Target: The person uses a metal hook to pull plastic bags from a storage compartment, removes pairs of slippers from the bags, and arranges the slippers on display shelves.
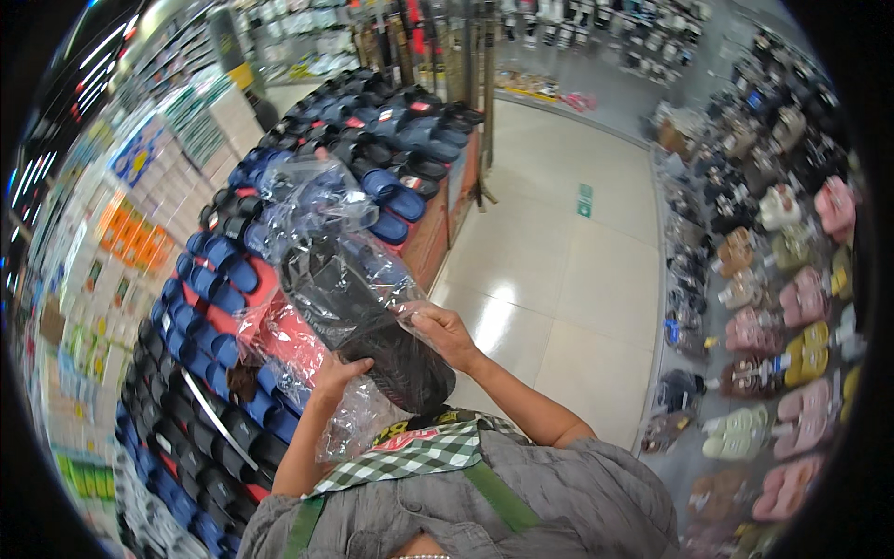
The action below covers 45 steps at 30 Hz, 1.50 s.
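A pair of black slide sandals lies inside a large clear plastic bag, held in front of my chest. My left hand grips the sandals through the film near their middle, its thumb on top. With pinched fingers, my right hand holds the bag's edge on the other side. The loose upper part of the bag spreads over the slippers on the display. Beneath the bag, part of the red display surface shows.
Rows of blue slide sandals and black slides cover the display stand. Boxed goods are stacked at left. A tiled aisle runs to the right, beside a wall rack of hanging slippers. Vertical posts stand at the display's far end.
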{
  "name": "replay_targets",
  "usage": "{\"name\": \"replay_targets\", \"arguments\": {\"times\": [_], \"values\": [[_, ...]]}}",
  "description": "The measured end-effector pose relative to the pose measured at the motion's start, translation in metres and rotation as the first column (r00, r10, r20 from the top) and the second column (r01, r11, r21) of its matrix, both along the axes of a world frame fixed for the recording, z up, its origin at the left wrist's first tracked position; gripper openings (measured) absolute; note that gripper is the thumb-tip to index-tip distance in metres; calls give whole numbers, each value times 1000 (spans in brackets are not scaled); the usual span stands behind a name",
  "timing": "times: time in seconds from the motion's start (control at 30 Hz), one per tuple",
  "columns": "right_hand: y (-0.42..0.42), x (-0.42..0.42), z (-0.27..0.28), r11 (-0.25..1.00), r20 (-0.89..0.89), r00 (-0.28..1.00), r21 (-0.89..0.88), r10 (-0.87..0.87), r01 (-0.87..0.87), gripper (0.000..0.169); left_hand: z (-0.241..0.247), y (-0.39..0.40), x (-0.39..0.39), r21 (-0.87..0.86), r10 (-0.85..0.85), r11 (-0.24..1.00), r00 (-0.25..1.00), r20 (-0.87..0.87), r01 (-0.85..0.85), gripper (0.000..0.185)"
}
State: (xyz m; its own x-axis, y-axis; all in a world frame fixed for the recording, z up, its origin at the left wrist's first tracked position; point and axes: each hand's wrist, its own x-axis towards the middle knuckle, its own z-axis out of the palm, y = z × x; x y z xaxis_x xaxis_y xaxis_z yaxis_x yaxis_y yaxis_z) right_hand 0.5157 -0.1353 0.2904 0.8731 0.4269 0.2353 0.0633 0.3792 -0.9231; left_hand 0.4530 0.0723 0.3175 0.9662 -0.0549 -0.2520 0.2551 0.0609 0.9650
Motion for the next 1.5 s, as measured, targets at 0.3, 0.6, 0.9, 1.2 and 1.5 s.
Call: {"name": "replay_targets", "arguments": {"times": [0.3,0.6,0.9,1.2,1.5], "values": [[-39,47,11,997,-40,999,-79,-17,14,24,-6,31,5,157,88,982,989,118,-106,58],[-31,115,100,972,361,910,-38,-202,231,24,-15,77,22,430,-151,893,989,7,133,59],[24,165,96,817,229,972,-552,-45,167,21,-25,107,58,601,-189,796,972,139,69,68],[41,221,76,670,792,600,-384,-116,636,23,-36,118,101,779,-165,614,986,-34,129,71],[15,323,53,796,-79,856,-332,510,-505,10,-31,86,148,868,16,497,999,-28,16,67]]}}
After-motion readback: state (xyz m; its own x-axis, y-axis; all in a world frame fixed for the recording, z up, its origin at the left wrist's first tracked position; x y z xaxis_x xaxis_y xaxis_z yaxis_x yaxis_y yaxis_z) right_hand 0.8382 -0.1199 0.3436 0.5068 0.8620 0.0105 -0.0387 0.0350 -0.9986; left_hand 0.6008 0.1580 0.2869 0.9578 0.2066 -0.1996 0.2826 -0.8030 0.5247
